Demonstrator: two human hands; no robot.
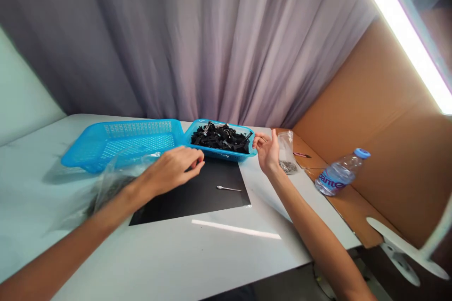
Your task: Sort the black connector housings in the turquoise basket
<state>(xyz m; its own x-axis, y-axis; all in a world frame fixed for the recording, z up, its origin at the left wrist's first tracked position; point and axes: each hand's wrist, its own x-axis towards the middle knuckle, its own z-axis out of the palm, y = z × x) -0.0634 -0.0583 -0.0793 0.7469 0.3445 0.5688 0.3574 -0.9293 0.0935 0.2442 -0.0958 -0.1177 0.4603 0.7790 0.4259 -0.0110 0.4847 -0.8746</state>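
Note:
My left hand (178, 169) hovers over the black mat (197, 193), its fingers curled in toward the thumb. Whether anything sits between those fingertips is hidden. My right hand (267, 151) is just off the right end of a small blue basket (226, 156), thumb raised and fingers loosely bent apart, nothing seen in it. A heap of small black plastic parts (221, 137) fills that basket. On the mat lies a thin tool with a white handle and a slender shaft (229, 188). Partly behind my left wrist is a clear plastic bag (115, 181) with dark contents.
A larger blue perforated basket (137, 141) stands at the back left. Right of my right hand are a clear bag of small metallic pieces (287, 165), a red-and-black tool (302, 154) and a water bottle (339, 174). A cardboard panel (381, 117) and white lamp clamp (406, 249) bound the right.

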